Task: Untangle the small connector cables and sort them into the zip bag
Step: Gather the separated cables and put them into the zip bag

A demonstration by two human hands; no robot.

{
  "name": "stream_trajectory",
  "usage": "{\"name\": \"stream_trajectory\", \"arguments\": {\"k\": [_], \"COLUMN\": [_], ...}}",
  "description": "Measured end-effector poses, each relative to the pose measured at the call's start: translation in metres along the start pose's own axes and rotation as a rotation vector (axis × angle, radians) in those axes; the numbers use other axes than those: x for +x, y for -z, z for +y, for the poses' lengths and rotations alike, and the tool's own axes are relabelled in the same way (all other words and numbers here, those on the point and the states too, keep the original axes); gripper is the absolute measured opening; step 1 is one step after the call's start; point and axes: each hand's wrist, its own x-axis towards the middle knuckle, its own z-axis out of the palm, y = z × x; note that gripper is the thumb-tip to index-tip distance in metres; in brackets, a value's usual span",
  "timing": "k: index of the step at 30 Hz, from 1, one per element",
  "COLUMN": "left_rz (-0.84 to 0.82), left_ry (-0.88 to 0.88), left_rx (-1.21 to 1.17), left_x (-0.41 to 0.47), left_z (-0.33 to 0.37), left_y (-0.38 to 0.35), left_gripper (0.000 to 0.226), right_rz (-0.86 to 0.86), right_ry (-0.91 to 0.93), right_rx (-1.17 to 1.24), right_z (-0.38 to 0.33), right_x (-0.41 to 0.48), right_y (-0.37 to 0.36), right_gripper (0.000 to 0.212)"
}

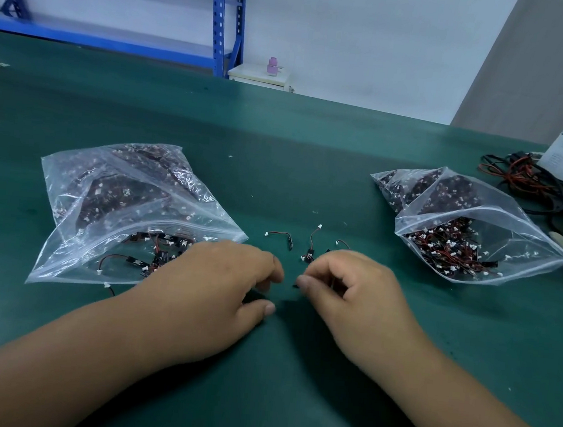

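Two zip bags lie on the green mat point(314, 147), a left bag point(120, 197) and a right bag point(477, 232), each stuffed with many small cables (the right one gapes open toward the hands). Between them three loose cables point(279, 237) lie apart, just past the fingertips, and a fourth point(109, 289) pokes from under the left bag. The right hand point(351, 295) is curled, pinching a dark cable point(295, 286) that barely shows. The left hand point(218, 283) is curled too; whether it grips anything I cannot tell

Left hand point(218, 286) with curled fingers, right hand point(345, 288) pinching a small cable point(295, 286), loose cables point(281, 235) just beyond, left zip bag point(102, 203) and right zip bag point(498, 230) flanking, green mat point(280, 144) beneath.
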Motion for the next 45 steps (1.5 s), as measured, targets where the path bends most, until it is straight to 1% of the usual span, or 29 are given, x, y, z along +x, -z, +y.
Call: {"name": "stream_trajectory", "arguments": {"k": [1,3,7,10,14,17,19,22,25,27,29,31,33,35,37,41,43,45], "left_rz": [-0.019,-0.075,-0.145,-0.171,-0.184,-0.166,-0.127,-0.077,-0.037,0.005,0.058,0.120,0.159,0.168,0.165,0.198,0.203,0.205], "left_ry": [0.002,0.007,0.071,0.087,0.075,0.050,0.050,0.081,0.086,0.087,0.105,0.124,0.147,0.166,0.174,0.171,0.181,0.194], "left_rx": [0.047,0.136,0.181,0.180,0.187,0.176,0.119,0.012,-0.033,-0.069,-0.171,-0.307,-0.444,-0.605,-0.725,-0.790,-0.804,-0.779], "left_x": [-0.001,-0.004,-0.006,-0.005,-0.002,0.000,0.001,0.001,0.002,0.002,0.003,0.004,0.005,0.005,0.006,0.006,0.005,0.006], "left_z": [-0.003,-0.007,-0.007,-0.008,-0.011,-0.011,-0.009,-0.002,0.001,0.001,0.002,0.002,0.004,0.007,0.009,0.009,0.008,0.008], "left_y": [0.002,0.006,0.012,0.012,0.011,0.010,0.009,0.007,0.005,0.003,0.003,0.002,-0.001,-0.004,-0.007,-0.008,-0.008,-0.008], "left_gripper": [0.029,0.031,0.031,0.026,0.007,0.002,0.004,0.006,0.008,0.009,0.012,0.014,0.017,0.020,0.021,0.022,0.028,0.027], "right_rz": [0.041,0.104,0.093,0.104,0.178,0.187,0.187,0.117,-0.031,-0.100,-0.165,-0.180,-0.130,-0.063,-0.032,-0.003,0.010,0.006], "right_ry": [-0.034,-0.120,-0.243,-0.248,-0.277,-0.261,-0.182,0.030,0.151,0.189,0.192,0.195,0.201,0.192,0.140,0.007,-0.002,0.029], "right_rx": [-0.003,0.018,0.120,0.154,0.244,0.186,0.064,-0.088,-0.161,-0.205,-0.255,-0.283,-0.266,-0.230,-0.161,0.013,0.034,0.007], "right_z": [0.005,0.013,0.019,0.017,0.017,0.018,0.014,0.002,-0.014,-0.020,-0.023,-0.024,-0.024,-0.023,-0.022,-0.017,-0.015,-0.015], "right_x": [0.003,0.008,0.012,0.012,0.011,0.011,0.009,0.003,-0.004,-0.008,-0.010,-0.011,-0.011,-0.010,-0.009,-0.008,-0.008,-0.007], "right_y": [0.003,0.009,0.011,0.010,0.012,0.013,0.013,0.010,0.002,-0.002,-0.005,-0.006,-0.006,-0.006,-0.007,-0.010,-0.010,-0.009], "right_gripper": [0.015,0.015,0.014,0.020,0.032,0.027,0.019,0.009,0.008,0.016,0.027,0.034,0.033,0.027,0.020,0.018,0.020,0.022]}}
